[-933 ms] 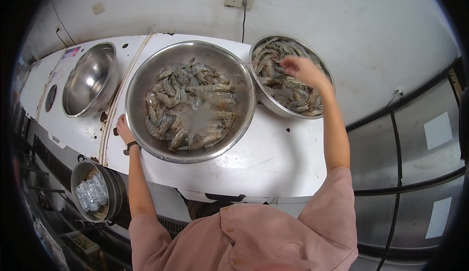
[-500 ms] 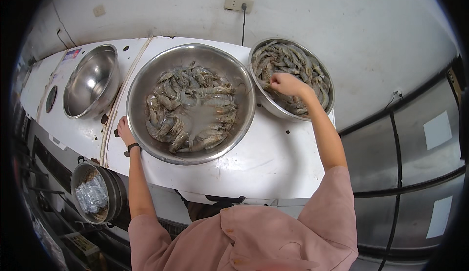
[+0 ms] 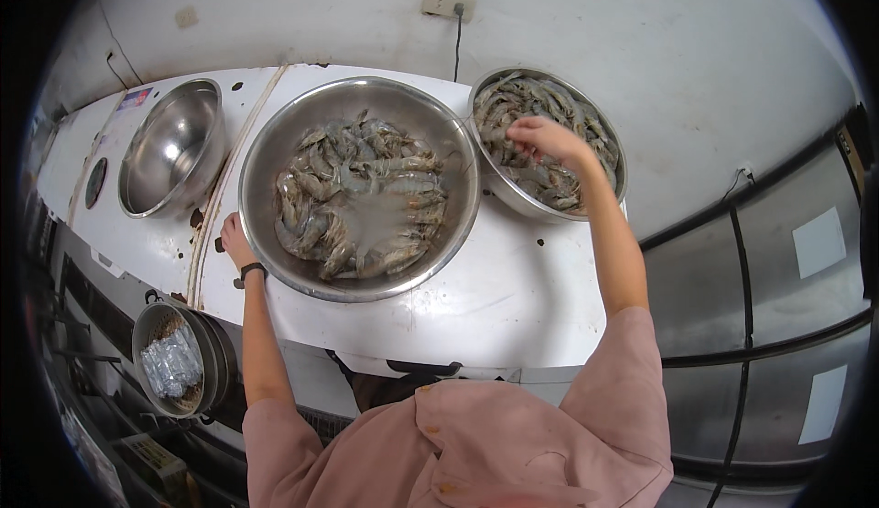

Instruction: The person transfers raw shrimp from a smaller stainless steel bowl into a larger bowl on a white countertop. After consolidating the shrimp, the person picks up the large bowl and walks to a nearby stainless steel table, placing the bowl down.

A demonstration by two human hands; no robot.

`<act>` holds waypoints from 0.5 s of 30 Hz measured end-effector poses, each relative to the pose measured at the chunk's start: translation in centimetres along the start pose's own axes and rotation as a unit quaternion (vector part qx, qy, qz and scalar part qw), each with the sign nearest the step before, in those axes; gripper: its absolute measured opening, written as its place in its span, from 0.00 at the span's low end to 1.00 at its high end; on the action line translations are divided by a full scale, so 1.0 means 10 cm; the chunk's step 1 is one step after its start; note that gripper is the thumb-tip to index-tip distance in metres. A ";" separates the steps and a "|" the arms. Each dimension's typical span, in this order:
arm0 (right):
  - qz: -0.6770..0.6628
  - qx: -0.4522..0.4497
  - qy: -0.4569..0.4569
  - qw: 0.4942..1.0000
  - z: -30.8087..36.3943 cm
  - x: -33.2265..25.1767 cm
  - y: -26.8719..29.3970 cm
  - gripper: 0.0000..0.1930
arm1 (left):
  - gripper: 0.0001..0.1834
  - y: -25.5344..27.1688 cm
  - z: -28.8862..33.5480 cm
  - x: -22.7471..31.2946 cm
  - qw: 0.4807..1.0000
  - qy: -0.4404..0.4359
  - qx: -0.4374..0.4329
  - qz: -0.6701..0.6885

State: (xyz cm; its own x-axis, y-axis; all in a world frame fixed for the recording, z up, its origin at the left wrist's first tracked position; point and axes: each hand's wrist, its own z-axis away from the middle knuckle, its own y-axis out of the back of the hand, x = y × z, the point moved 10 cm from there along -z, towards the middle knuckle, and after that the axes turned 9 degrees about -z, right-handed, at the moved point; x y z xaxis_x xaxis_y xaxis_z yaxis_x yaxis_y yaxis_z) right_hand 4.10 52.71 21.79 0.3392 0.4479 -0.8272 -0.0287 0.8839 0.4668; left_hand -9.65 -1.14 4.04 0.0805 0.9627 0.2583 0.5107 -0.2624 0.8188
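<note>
My right hand (image 3: 552,142) is over the right steel bowl (image 3: 502,199), which is heaped with grey raw shrimp (image 3: 572,105). Its fingers are pinched together on a shrimp (image 3: 495,135), blurred and partly hidden among the others. In front of me sits a wider steel basin (image 3: 366,294) with whole shrimp (image 3: 320,178) lying in cloudy water. Several of them are lined up side by side along its right part. My left hand (image 3: 236,241) rests on the table against the basin's left side, fingers stretched out and holding nothing. A dark band circles that wrist.
Another steel bowl (image 3: 146,174) stands tilted at the left of the white table (image 3: 494,311). Below the table's left edge is a pot (image 3: 212,375) with a silvery plastic bundle (image 3: 172,363). A wall socket (image 3: 448,5) with a cord is behind; steel cabinet doors (image 3: 696,297) stand at right.
My right hand has lifted and turned slightly over the right bowl, its fingers now showing more, with a shrimp at their tips. My left hand has stayed beside the basin.
</note>
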 end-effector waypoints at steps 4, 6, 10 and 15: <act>-0.226 -0.047 0.133 0.964 0.33 -0.59 0.00 0.14 | 0.19 0.01 0.01 0.00 1.000 -0.006 0.022 0.004; -0.281 -0.074 0.170 0.942 0.42 -0.72 -0.01 0.15 | 0.18 -0.01 0.00 -0.02 1.000 0.000 0.014 0.007; 0.043 -0.078 0.143 0.986 0.36 -0.51 -0.12 0.19 | 0.21 -0.03 -0.02 -0.02 1.000 -0.004 -0.002 -0.001; 0.378 0.005 0.038 0.925 0.26 0.20 -0.14 0.19 | 0.18 0.01 0.01 0.02 1.000 0.000 0.012 -0.001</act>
State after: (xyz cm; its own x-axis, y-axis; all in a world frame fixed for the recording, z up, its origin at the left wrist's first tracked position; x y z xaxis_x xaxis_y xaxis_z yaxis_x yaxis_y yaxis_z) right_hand 7.30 52.01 20.27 0.1579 0.9463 -0.2820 -0.2226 0.3123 0.9235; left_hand -9.49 -1.01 4.14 0.0800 0.9634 0.2559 0.5312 -0.2584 0.8069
